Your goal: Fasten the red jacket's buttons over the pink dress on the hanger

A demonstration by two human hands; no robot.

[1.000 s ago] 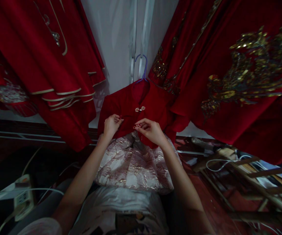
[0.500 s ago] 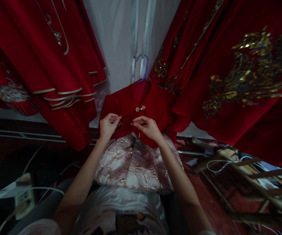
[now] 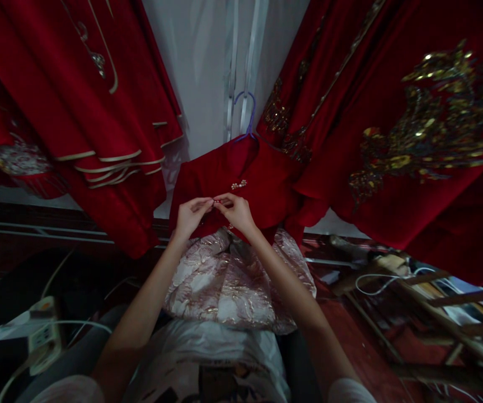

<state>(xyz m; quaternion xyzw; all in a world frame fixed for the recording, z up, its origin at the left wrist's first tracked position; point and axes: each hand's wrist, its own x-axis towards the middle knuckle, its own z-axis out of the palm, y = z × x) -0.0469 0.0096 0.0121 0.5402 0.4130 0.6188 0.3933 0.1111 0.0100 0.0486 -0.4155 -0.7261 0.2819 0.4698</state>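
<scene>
A red jacket [image 3: 262, 201] hangs in front of me on a purple hanger [image 3: 252, 115], above a shiny pink-and-white brocade skirt [image 3: 233, 285]. At its front, a beaded flower-shaped frog fastener [image 3: 239, 184] sits closed across the opening. Just below that, my left hand [image 3: 193, 215] pinches the left front edge, fingertips closed on one half of another frog fastener. My right hand [image 3: 238, 214] pinches the other half, and both sets of fingertips meet there. Whether the knot is inside the loop is hidden by my fingers. A lower fastener [image 3: 230, 226] shows partly under my right hand.
Red garments with pale trim [image 3: 111, 123] hang at left, and red ones with gold sequins [image 3: 430, 129] at right. A power strip [image 3: 45, 336] with cables lies at lower left. A wooden stool-like frame [image 3: 442, 319] stands at lower right.
My right hand has moved left with its fastener half until its fingertips meet those of my left hand. My left hand has shifted slightly to the right.
</scene>
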